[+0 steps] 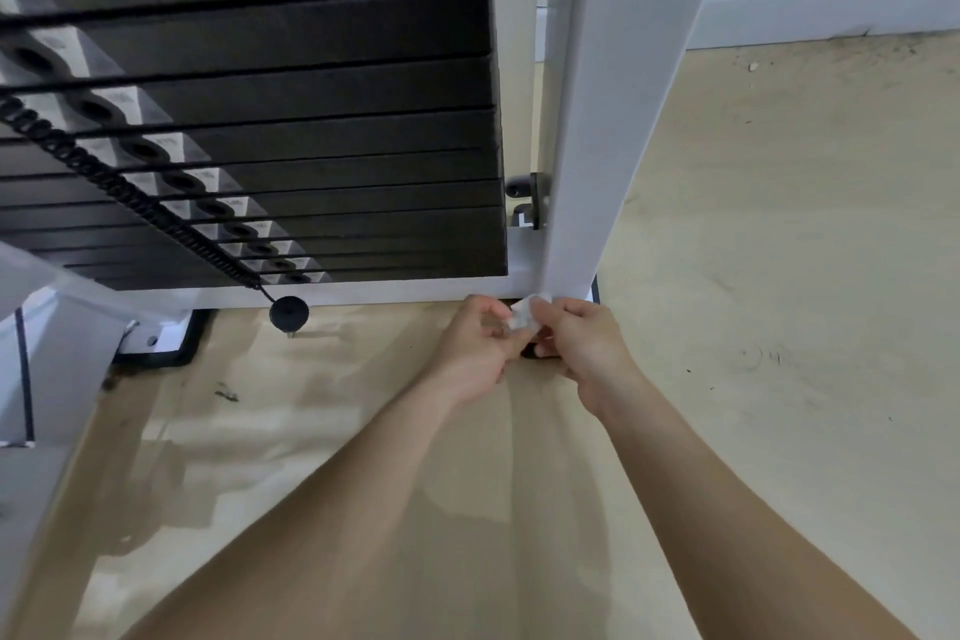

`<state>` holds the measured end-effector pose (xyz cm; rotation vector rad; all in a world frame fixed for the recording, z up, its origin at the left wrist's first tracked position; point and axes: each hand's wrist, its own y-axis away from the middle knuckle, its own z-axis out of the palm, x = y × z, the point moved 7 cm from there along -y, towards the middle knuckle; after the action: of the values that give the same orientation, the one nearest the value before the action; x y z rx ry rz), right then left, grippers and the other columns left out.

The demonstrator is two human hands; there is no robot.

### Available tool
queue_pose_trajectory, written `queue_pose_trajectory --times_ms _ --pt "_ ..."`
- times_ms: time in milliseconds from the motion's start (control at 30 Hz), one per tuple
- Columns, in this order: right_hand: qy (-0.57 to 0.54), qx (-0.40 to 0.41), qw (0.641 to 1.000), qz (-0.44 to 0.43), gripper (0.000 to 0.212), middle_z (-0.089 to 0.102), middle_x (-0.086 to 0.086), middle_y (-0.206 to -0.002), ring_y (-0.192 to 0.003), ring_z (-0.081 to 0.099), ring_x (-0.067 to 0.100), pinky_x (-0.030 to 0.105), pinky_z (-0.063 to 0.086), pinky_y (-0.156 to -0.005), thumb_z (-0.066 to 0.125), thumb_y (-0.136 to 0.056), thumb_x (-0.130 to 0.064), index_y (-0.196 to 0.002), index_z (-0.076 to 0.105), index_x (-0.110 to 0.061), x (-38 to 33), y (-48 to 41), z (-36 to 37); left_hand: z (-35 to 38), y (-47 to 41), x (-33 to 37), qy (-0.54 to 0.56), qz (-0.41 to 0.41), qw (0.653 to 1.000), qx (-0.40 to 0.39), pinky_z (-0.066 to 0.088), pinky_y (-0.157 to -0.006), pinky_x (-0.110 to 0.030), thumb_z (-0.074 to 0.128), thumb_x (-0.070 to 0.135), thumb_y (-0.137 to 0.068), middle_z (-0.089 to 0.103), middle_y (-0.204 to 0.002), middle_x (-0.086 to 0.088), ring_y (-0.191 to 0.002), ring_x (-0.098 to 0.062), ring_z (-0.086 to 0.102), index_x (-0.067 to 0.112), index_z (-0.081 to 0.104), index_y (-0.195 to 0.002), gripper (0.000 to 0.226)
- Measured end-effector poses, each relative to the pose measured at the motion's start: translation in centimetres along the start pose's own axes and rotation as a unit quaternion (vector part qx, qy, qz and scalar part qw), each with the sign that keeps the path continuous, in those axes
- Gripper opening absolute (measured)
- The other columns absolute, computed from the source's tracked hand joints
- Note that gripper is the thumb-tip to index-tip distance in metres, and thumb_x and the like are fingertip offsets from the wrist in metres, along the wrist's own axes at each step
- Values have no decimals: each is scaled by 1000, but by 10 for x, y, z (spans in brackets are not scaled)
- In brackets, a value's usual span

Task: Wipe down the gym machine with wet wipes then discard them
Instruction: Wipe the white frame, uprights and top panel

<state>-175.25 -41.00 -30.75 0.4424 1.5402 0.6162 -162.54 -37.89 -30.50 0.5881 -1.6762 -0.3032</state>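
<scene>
Forearms [363,509] reach low; left hand [475,346] and right hand [584,343] both pinch a crumpled wet wipe [525,313] at the foot of the machine's white upright [597,120]. Pulling unevenly could tear it or drop it onto the floor [779,276].

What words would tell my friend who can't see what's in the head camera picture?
Two bare hands, left hand and right hand, pinch a small white wet wipe between them at the foot of a gym machine's white post. Beside it stands the black weight stack, over a beige floor.
</scene>
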Motion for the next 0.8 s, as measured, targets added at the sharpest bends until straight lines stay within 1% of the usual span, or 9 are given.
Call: queue_pose_trajectory --times_ms 100,200,300,367,500,567,667,733,800 --pt "-93 26 995 23 15 69 10 -79 -60 64 18 19 41 -45 56 -93 -13 -89 68 -5 4 5 -29 -11 5 3 -17 27 999 13 36 -48 -19 68 9 -89 55 -60 7 -46 -5 44 16 64 -107 19" --pt "-179 26 983 40 11 67 15 -84 -69 68 24 25 51 -57 55 -94 -9 -91 63 -3 11 10 -45 -13 10 2 -62 32 997 40 40 -53 -16 63 12 -93 56 -54 14 -47 0 47 10 72 -100 12" --pt "-164 -36 986 17 12 65 13 -82 -62 59 17 24 47 -59 54 -94 -2 -88 63 -6 11 18 -37 8 22 -5 101 -71 992 -4 47 -62 -25 55 33 -98 71 -85 0 -69 -12 62 20 67 -113 24" --pt "-157 -85 984 6 16 70 13 -85 -68 62 18 28 47 -65 53 -94 -2 -94 69 -5 9 24 -26 26 31 -4 188 -123 973 -54 50 -66 -28 56 41 -97 75 -96 -6 -78 -18 67 20 69 -108 27" --pt "-111 -110 988 -5 19 73 13 -89 -76 66 21 31 52 -73 52 -95 -5 -95 71 -2 7 27 -29 21 34 0 247 -90 964 23 54 -70 -29 66 7 -89 74 -90 -7 -86 -21 70 10 69 -90 5" --pt "-73 -83 994 -3 22 70 5 -82 -71 62 17 29 50 -67 47 -98 -11 -91 68 -9 8 23 -41 16 35 -3 275 -99 956 34 53 -67 -24 67 9 -88 72 -82 -1 -77 -14 69 13 67 -84 7" --pt "34 4 998 -59 22 62 1 -75 -63 56 15 25 44 -55 44 -102 -19 -89 60 -11 2 16 -64 13 37 -9 220 -92 971 18 48 -69 -21 70 9 -86 71 -80 1 -76 -12 64 16 68 -81 9" --pt "74 54 992 -91 18 64 0 -77 -65 59 10 21 46 -57 49 -100 -21 -90 61 -12 -3 10 -74 11 36 -13 112 -68 991 19 46 -73 -26 71 1 -81 69 -84 -2 -78 -16 60 17 72 -87 17" --pt "56 75 992 -86 15 65 2 -77 -66 61 10 21 47 -58 51 -99 -18 -89 63 -13 -6 3 -80 12 39 -12 12 -54 998 2 47 -70 -23 70 -4 -76 69 -87 -1 -76 -13 60 22 74 -89 29"
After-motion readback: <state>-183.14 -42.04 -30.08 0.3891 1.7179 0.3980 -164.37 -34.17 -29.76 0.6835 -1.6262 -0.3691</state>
